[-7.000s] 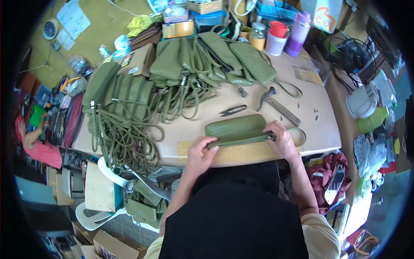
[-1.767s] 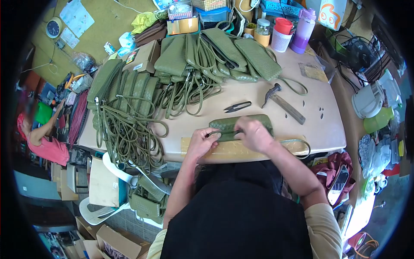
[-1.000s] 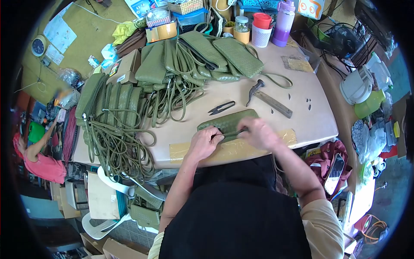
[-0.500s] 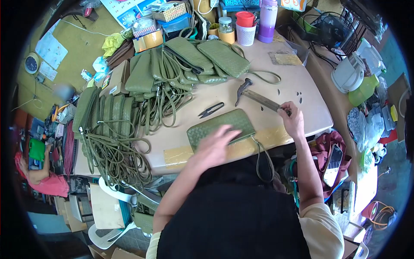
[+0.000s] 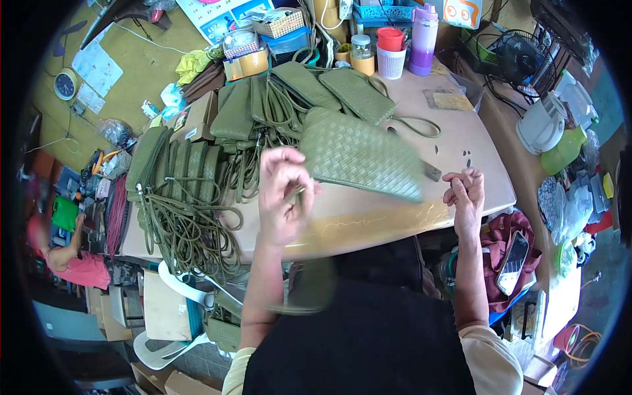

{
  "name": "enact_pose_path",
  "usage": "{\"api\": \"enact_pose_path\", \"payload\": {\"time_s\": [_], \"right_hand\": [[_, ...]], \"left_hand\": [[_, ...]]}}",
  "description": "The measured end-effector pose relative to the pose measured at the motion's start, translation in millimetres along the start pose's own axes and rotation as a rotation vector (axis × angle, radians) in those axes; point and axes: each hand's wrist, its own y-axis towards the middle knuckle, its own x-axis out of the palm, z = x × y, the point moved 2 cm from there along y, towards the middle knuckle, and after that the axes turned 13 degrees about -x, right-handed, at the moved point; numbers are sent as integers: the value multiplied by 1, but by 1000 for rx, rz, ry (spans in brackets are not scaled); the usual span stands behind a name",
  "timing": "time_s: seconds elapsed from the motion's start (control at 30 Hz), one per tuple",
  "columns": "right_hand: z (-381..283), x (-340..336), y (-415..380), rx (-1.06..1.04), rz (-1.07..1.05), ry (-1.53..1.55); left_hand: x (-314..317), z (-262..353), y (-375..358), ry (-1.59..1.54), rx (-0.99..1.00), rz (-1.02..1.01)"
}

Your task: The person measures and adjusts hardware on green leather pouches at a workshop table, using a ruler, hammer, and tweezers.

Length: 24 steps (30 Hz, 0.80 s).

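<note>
A green woven pouch is raised above the table, tilted, its right end blurred. My left hand is at the pouch's left end, fingers curled round its strap, which hangs blurred below the wrist. My right hand is to the right of the pouch, apart from it, fingers partly curled with nothing visible in them. Just left of it, the end of a metal tool handle shows on the table; the rest is hidden behind the pouch. More green pouches lie stacked behind.
Green pouches with tangled straps fill the table's left side. At the back stand a purple bottle, a red-lidded cup and a jar. A white jug is at right. Another person is at far left.
The pouch has been lifted off the table and turned, with its strap now in my left hand. My right hand has let go of the metal tool. The view has shifted slightly.
</note>
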Motion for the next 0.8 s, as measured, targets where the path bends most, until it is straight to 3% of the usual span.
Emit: {"api": "enact_pose_path", "payload": {"time_s": [0.07, 0.13, 0.2, 0.27, 0.33, 0.4, 0.47, 0.57, 0.63, 0.73, 0.8], "right_hand": [[-7, 13, 1, -86, -116, 33], [2, 19, -2, -114, -261, -180], [1, 33, -7, -329, -398, -300], [4, 43, -17, -258, -502, -226], [-6, 56, -28, -232, -679, -397], [2, 71, -40, -344, -760, -475], [13, 87, -51, -464, -843, -546], [38, 107, -62, -702, -1073, -794], [52, 113, -59, -717, -1103, -779], [56, 114, -51, -678, -1102, -718], [57, 113, -45, -622, -1071, -668]], "left_hand": [[6, -26, -36, -101, -217, -14], [14, -49, -72, 43, -223, -93], [13, -48, -101, 186, -234, -170], [8, -42, -128, 411, -392, -298], [-21, -54, -150, 464, -390, -269], [-58, -82, -172, 202, -529, 28], [-79, -52, -147, 321, -628, 247], [-33, -34, -103, 412, -449, -51], [8, -22, -83, 485, -416, -176], [28, -70, -85, 496, -353, -231], [23, -76, -84, 356, -436, -299]]}}
